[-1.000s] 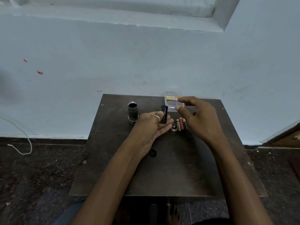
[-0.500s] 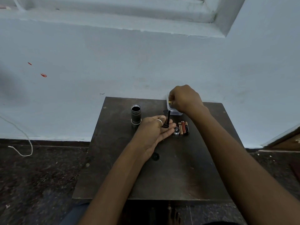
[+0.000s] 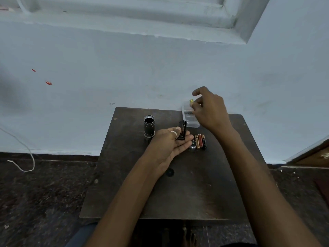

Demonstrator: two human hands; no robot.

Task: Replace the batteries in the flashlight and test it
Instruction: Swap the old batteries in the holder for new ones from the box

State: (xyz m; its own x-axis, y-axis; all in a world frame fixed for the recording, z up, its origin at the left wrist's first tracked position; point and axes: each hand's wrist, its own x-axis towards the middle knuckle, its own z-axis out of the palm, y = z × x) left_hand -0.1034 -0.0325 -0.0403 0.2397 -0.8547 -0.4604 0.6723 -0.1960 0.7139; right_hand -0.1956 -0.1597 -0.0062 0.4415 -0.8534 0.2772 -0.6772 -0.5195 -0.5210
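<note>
While it hovers over the clear box (image 3: 191,122), right hand (image 3: 211,109): thumb and fingertips pinch a fresh battery (image 3: 191,101) by its body, gold end poking left; index finger sticks out loose above.
Fresh battery: upper centre-right of frame, above the box at the table's far edge. Judged small, light, rigid, with a smooth jacket, so slippery. You pinch mid-body and keep the ends free to check polarity.
Left hand (image 3: 169,145): palm up at frame centre, fingers mostly straight, ringed digit holding the black battery holder (image 3: 182,130) propped upright against the fingers.
Battery holder: looks like thin plastic, light, stiff, likely brittle at the contacts. You grip its long sides and leave a slot facing the right hand. Which slots are filled: can't tell.
Flashlight body (image 3: 149,127): stands upright, open end up, just left of the left hand. Looks metal and sturdy but tippy on end; take it round the barrel.
Old batteries (image 3: 200,141): three lying side by side, just right of the left fingertips. Mix-up risk with the new one.
Small round cap (image 3: 192,144): just beside the old cells, at the fingertips; probably rolls.
Table (image 3: 195,193): dark hard top; a dropped cell would roll.
</note>
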